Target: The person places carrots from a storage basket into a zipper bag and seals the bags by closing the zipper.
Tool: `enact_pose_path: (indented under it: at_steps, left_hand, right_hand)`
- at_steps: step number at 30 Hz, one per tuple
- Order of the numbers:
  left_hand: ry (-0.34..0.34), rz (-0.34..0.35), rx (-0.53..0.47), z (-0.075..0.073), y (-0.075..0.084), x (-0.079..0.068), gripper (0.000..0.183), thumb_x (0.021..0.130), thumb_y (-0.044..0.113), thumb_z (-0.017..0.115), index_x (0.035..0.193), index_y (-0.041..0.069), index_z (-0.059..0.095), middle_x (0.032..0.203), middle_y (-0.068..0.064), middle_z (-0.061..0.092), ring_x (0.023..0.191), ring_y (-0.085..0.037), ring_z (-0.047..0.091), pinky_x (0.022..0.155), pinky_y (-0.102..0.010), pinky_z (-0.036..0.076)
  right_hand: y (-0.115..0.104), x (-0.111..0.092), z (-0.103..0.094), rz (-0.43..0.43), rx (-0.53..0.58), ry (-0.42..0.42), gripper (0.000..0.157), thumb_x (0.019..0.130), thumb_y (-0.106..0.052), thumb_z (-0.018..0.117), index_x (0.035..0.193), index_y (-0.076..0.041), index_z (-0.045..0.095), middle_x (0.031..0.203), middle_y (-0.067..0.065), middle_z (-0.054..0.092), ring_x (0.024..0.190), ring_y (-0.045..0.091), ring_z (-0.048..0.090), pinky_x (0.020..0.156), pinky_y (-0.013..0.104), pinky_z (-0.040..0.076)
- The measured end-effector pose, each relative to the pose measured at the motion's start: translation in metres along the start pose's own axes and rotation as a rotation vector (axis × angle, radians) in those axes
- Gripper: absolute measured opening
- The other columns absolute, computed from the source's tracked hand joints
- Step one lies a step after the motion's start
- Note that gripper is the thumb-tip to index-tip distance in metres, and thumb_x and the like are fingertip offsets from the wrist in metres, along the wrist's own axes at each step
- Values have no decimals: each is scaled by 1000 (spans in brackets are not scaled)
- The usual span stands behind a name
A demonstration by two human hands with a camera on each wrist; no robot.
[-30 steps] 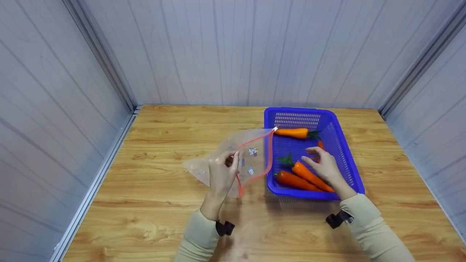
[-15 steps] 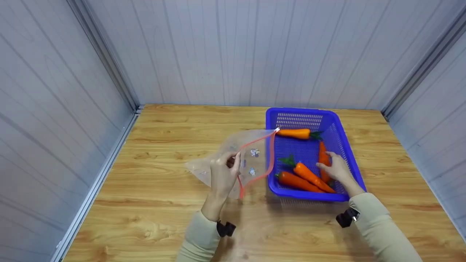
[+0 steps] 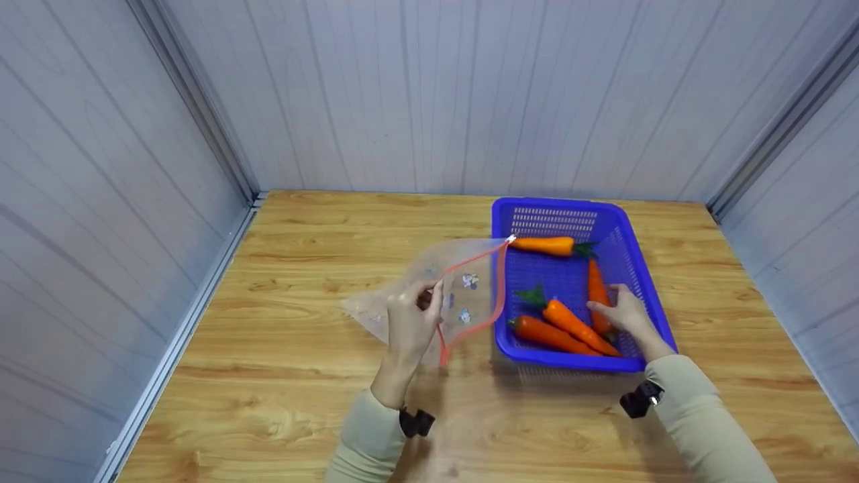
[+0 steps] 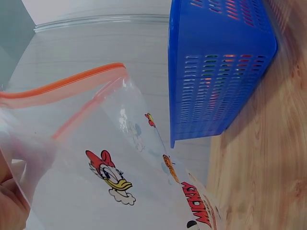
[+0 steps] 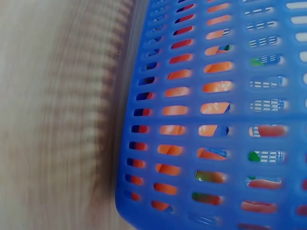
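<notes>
My left hand [image 3: 411, 322] pinches the near edge of a clear zip bag [image 3: 402, 295] with an orange-red zip strip and cartoon prints. The bag's mouth gapes toward a blue plastic basket [image 3: 570, 363], and its white slider [image 3: 511, 239] hangs over the basket's left rim. Inside the basket, my right hand [image 3: 629, 314] grips a carrot [image 3: 598, 285] on the right side, thumb on its left and fingers on its right. Two more carrots, one orange [image 3: 576, 326] and one darker [image 3: 551, 335], lie at the front. A lighter orange carrot [image 3: 545, 245] lies at the back.
The basket's slotted wall [image 5: 192, 120] fills much of the right wrist view, with orange showing through. A wooden table [image 3: 282, 376] lies under everything, with pale panel walls [image 3: 429, 100] behind and at both sides.
My right hand has moved right and slightly down from the basket's middle onto the right-hand carrot, and its fingers have closed around it. My left hand still holds the bag in place.
</notes>
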State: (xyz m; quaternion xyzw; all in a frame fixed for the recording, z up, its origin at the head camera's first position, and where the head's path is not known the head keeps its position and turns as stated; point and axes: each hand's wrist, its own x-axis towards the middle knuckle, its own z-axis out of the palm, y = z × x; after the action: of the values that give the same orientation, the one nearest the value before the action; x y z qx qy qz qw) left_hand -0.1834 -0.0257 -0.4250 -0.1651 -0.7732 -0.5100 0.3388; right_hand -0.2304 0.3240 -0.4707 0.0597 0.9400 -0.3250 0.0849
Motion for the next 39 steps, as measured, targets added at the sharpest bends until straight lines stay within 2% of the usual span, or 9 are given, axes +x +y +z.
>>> enact_pose_path:
  at_steps: [6, 14, 22, 27, 30, 36, 39]
  left_hand:
    - [6, -7, 1, 0, 0, -1, 12, 83, 2, 59, 74, -4, 65, 55, -5, 59, 38, -7, 49, 37, -12, 39]
    - [-4, -20, -5, 2, -2, -3, 12, 83, 2, 58, 76, -5, 65, 55, -6, 60, 38, -7, 51, 37, -12, 40]
    - [-3, -18, 7, 2, -2, -4, 12, 84, 3, 58, 77, -3, 65, 54, -5, 59, 38, -7, 50, 37, -11, 39]
    - [-1, -19, 16, 3, -3, -5, 11, 83, 2, 58, 76, -3, 65, 54, -4, 59, 38, -5, 50, 38, -11, 40]
    - [-2, -19, 13, 3, -2, -4, 12, 83, 2, 58, 76, -3, 65, 55, -5, 60, 38, -6, 50, 38, -12, 40]
    - [2, -25, 12, 2, -3, -4, 12, 84, 3, 58, 77, -4, 65, 56, -6, 60, 39, -7, 51, 38, -12, 40]
    - [-1, -28, 17, 2, -2, -5, 11, 83, 2, 58, 77, -4, 65, 56, -6, 60, 39, -7, 51, 37, -12, 40]
  right_hand:
    - [4, 2, 0, 16, 110, -38, 68, 86, -28, 55, 125, 19, 25, 120, 39, 38, 111, 47, 38, 92, 49, 34]
    - [6, 3, 2, 88, 235, -172, 70, 86, -30, 55, 128, 17, 25, 126, 38, 31, 114, 44, 36, 94, 47, 33]
    - [9, 3, 2, 206, 366, -276, 71, 83, -28, 60, 131, 10, 23, 125, 32, 30, 99, 33, 46, 75, 46, 48]
    - [10, 3, 2, 220, 432, -267, 67, 80, -13, 64, 131, 9, 26, 113, 26, 40, 79, 20, 54, 71, 40, 50]
    - [10, 2, 1, 209, 440, -245, 64, 79, -9, 65, 129, 9, 30, 107, 22, 44, 73, 15, 55, 70, 37, 51]
    - [8, 0, -3, 188, 428, -237, 63, 81, -18, 64, 129, 8, 34, 104, 16, 48, 78, 15, 53, 69, 37, 51]
    - [8, 0, -4, 186, 470, -244, 65, 82, -22, 63, 130, 9, 33, 99, 10, 52, 79, 15, 52, 70, 36, 51]
